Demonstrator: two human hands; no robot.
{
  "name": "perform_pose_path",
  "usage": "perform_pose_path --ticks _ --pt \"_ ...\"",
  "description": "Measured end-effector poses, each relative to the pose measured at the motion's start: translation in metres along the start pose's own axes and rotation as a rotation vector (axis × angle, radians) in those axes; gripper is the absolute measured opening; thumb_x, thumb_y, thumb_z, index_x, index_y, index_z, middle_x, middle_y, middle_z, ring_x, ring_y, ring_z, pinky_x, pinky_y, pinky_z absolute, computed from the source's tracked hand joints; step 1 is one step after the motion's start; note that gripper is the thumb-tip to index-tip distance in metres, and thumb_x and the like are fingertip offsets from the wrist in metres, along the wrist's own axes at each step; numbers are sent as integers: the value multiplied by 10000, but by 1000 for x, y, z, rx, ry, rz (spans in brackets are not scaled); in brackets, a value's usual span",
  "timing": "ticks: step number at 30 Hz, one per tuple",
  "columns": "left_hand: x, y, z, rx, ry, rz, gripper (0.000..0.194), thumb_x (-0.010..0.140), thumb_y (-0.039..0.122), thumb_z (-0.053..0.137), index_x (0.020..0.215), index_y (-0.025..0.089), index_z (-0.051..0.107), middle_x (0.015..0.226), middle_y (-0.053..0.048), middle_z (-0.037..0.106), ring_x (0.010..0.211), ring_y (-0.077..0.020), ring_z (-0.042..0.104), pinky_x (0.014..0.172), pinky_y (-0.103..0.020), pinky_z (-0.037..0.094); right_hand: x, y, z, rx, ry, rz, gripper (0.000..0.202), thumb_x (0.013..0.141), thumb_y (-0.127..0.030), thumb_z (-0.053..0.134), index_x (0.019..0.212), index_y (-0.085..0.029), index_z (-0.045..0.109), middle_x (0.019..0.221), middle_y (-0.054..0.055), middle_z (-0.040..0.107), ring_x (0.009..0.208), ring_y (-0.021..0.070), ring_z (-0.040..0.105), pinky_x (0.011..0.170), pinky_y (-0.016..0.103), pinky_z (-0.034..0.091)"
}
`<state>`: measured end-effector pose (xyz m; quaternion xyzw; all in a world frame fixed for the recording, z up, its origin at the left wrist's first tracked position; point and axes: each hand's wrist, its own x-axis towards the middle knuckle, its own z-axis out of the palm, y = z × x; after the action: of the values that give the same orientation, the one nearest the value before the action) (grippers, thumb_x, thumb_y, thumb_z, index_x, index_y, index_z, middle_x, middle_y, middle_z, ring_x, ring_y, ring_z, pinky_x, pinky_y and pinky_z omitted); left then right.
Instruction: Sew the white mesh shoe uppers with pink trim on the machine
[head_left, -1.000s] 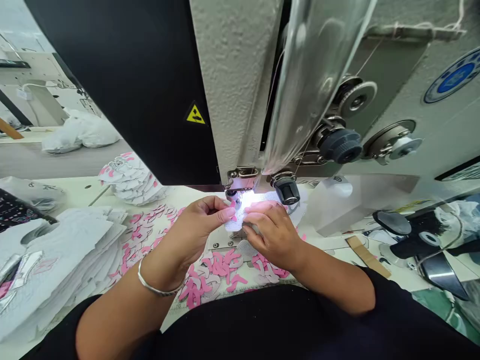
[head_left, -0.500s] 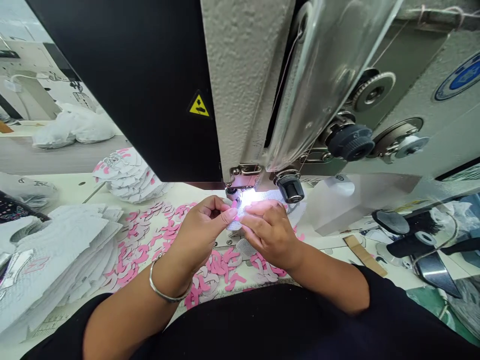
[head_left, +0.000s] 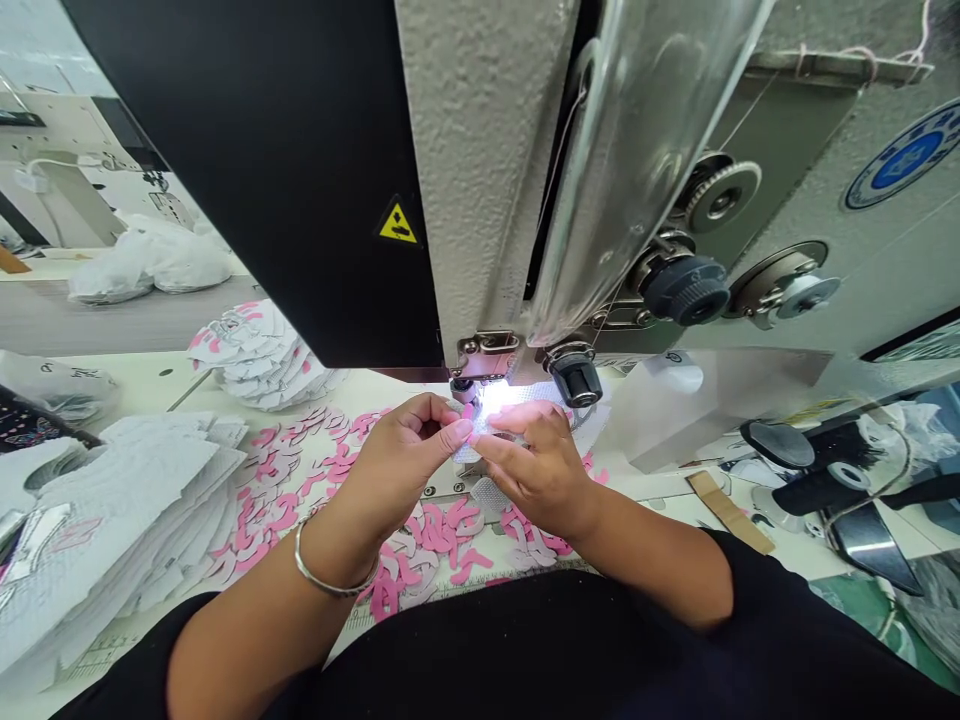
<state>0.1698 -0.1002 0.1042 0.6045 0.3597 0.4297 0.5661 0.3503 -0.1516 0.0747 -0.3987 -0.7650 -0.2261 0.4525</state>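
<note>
The left grip (head_left: 397, 455) is closed, thumb against forefinger, on a small pink piece (head_left: 468, 412) right below the needle area of the sewing machine (head_left: 487, 190). The right grip (head_left: 541, 470) is half spread, fingertips resting on white textured fabric (head_left: 531, 394) under the machine's light; whether it pinches any, I cannot tell. That piece looks only partway done, with the pink bit being held in place at the machine. Left of the machine, a fanned stack of white pieces (head_left: 262, 350) bearing pink patches appears finished. Plenty seems left: loose pink cutouts (head_left: 442, 530) cover the tabletop (head_left: 161, 378) on the machine's near side and to its left.
</note>
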Motion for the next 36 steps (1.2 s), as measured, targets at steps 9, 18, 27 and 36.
perform_pose_path --ticks 9,18,27,36 --pt "-4 9 4 -115 2 -73 200 762 308 782 808 183 633 841 0 615 715 -113 511 680 -245 417 -1 5 2 42 10 3 276 834 -51 640 990 -275 681 1010 30 657 941 199 584 814 385 442" --pt "-15 0 10 -195 10 -157 242 763 321 810 815 179 620 719 29 609 630 -82 556 619 -207 452 -4 16 -6 155 -2 -84 207 883 -100 620 957 -285 675 1022 22 650 1008 180 608 883 420 449" --pt "-13 9 16 -236 33 -187 304 731 268 825 867 203 561 822 49 552 623 -52 486 569 -169 423 -6 14 -4 178 21 -75 261 852 -49 623 993 -262 678 1028 40 633 1054 205 602 905 438 455" --pt "-14 10 15 -203 26 -149 273 744 300 809 954 210 660 822 15 584 639 -77 501 571 -186 427 -6 15 -6 186 -11 -53 297 854 -51 606 1020 -288 670 1043 29 643 1067 203 608 918 435 460"
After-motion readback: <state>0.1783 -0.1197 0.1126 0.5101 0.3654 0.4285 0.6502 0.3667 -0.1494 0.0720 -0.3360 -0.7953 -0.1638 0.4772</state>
